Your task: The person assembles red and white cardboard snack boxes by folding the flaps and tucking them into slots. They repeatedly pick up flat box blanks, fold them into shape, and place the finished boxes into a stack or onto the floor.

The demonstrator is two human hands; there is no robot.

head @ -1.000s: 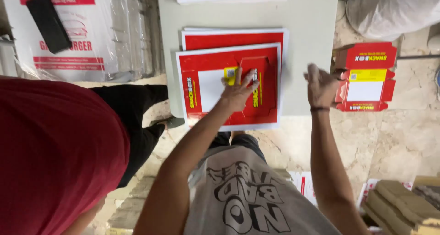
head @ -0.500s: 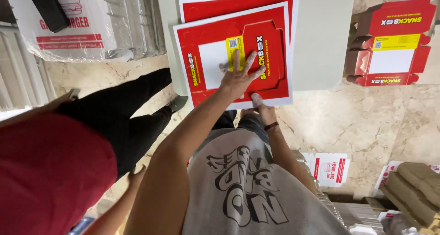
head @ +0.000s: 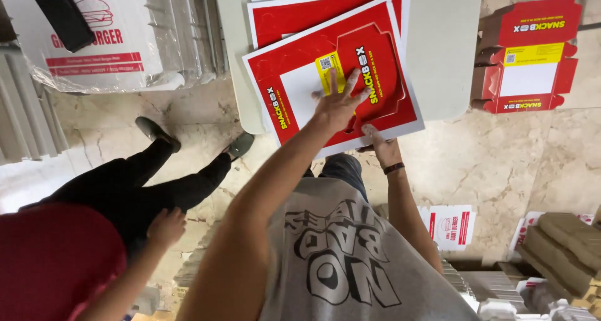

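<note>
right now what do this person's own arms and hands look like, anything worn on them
Both arms are bare up to the grey printed t-shirt. The left hand wears no glove or ring that shows. The right hand has a dark band around its wrist.

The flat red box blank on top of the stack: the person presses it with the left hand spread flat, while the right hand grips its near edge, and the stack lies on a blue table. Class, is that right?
Not quite: the table is pale grey-green, not blue, as the head view shows. The rest holds: the left hand lies spread on the flat red box blank, and the right hand grips its near edge.
</note>
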